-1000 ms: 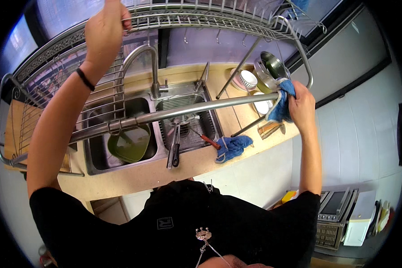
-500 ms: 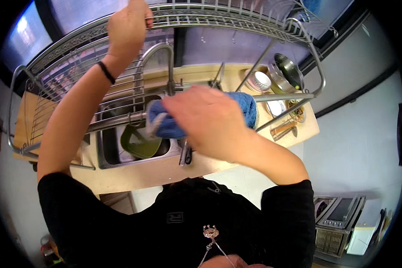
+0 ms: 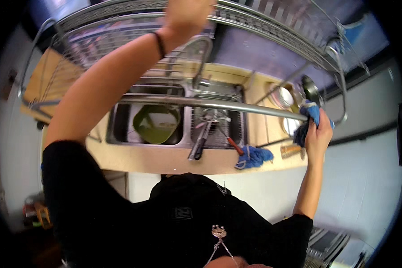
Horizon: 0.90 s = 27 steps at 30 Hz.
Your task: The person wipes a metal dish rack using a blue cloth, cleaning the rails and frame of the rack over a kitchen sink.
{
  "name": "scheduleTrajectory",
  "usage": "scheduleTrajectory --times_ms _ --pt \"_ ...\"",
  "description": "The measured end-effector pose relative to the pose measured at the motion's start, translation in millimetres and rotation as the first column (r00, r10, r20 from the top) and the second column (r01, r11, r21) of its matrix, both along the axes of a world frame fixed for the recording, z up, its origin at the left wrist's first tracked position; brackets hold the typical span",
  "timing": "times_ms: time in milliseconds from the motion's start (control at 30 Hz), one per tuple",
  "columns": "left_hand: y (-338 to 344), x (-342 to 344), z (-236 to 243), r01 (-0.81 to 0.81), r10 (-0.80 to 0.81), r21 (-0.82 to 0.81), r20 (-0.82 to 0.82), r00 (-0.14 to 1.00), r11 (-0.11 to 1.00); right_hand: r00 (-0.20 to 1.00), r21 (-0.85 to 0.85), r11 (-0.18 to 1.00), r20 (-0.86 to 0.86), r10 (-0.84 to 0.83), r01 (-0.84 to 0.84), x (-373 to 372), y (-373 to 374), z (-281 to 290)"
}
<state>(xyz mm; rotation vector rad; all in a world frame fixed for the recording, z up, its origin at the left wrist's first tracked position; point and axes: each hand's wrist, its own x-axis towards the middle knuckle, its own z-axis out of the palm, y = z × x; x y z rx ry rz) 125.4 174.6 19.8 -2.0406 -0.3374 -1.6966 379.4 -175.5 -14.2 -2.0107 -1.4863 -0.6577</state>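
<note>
My left hand [image 3: 188, 15], blurred and partly cut off by the top edge, is closed at the upper rail of the metal dish rack [image 3: 263, 27]. A dark band circles that wrist. My right hand [image 3: 318, 136] is wrapped round a blue cloth [image 3: 310, 112] at the right end of the rack's lower front bar [image 3: 254, 108]. Part of the cloth hangs below the bar. A second blue cloth [image 3: 254, 157] lies crumpled on the counter's front edge, beside an orange-red handle [image 3: 235, 145].
The rack spans a double sink [image 3: 187, 144]. A green basin [image 3: 140, 127] sits in the left bowl; utensils [image 3: 201, 145] lean over the right bowl's front edge. White bowls [image 3: 282, 96] and a metal pan [image 3: 310, 88] stand at the counter's right, near a wooden object [image 3: 290, 151].
My right hand has moved right along the front bar with the cloth, uncovering the right sink bowl and the second cloth. The view has shifted, and my left hand appears farther right at the upper rail.
</note>
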Motion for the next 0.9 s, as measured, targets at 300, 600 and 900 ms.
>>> scheduleTrajectory --times_ms 300,600,900 --pt "-48 -4 29 0.277 -0.174 -0.747 0.215 0.961 0.604 0.789 -0.194 0.768 -0.065 0.611 -0.610 -217 114 23" --pt "-48 -20 27 0.324 -0.266 -0.741 0.201 0.943 0.588 0.822 -0.234 0.831 0.166 0.545 -0.505 -122 67 27" --pt "-48 -8 25 0.297 -0.220 -0.740 0.203 0.954 0.604 0.376 0.501 0.863 -0.813 0.445 0.062 -61 72 52"
